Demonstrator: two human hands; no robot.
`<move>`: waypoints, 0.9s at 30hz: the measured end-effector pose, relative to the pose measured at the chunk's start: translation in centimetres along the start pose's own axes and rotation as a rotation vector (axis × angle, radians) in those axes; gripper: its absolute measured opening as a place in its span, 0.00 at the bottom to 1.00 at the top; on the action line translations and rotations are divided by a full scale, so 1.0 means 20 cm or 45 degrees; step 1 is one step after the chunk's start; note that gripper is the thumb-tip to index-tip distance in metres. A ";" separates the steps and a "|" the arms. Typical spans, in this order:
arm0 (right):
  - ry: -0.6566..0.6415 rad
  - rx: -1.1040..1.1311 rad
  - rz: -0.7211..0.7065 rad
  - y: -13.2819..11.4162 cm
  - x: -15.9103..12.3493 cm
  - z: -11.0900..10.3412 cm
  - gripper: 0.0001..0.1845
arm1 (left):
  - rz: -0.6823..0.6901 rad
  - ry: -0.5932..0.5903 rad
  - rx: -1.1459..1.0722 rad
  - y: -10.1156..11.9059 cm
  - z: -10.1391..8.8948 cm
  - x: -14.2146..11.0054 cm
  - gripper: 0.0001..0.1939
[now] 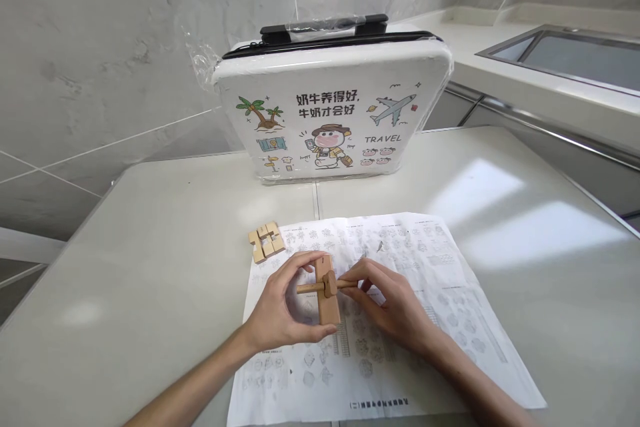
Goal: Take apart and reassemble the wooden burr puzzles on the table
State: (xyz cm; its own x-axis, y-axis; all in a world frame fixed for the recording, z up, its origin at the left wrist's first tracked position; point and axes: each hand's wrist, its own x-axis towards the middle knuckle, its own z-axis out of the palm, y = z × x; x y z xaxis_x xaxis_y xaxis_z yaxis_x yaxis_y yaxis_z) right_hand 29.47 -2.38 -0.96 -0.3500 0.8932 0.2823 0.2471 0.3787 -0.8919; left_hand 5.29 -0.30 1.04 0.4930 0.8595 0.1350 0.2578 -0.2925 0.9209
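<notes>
My left hand (280, 307) grips a flat wooden block (328, 307) by its two short ends, thumb at the near end and fingers at the far one. Across the block's middle runs a thin wooden rod (310, 287), and a small rounded wooden piece (329, 283) sits where they cross. With thumb and fingertips, my right hand (387, 297) pinches the rod's right end. Beneath both hands lies a printed instruction sheet (370, 380) covered in small diagrams. Several light wooden puzzle pieces (266, 241) rest together at the sheet's far left corner.
A white suitcase (325, 80) with cartoon prints and a black handle stands behind the sheet, partly wrapped in clear plastic. The pale table (150, 247) extends to both sides. At the right is a counter with a sink (575, 57); a grey tiled wall is behind.
</notes>
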 end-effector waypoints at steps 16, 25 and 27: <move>-0.028 -0.144 -0.149 -0.05 0.00 0.01 0.12 | 0.449 0.221 0.637 0.01 0.09 -0.04 0.44; 0.014 -0.350 -0.248 -0.04 -0.01 0.02 0.14 | 0.522 0.229 0.750 0.01 0.09 -0.03 0.42; 0.032 -0.352 -0.262 -0.04 -0.01 0.02 0.15 | 0.534 0.245 0.757 0.01 0.09 -0.03 0.42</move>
State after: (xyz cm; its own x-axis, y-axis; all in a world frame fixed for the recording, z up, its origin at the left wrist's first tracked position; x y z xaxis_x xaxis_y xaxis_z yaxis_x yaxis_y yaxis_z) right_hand 28.87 -3.00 -0.39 -0.3966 0.7957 0.4578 0.4106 0.5998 -0.6868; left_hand 6.57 -1.72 0.44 0.5090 0.6683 0.5425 0.5122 -0.7417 0.4330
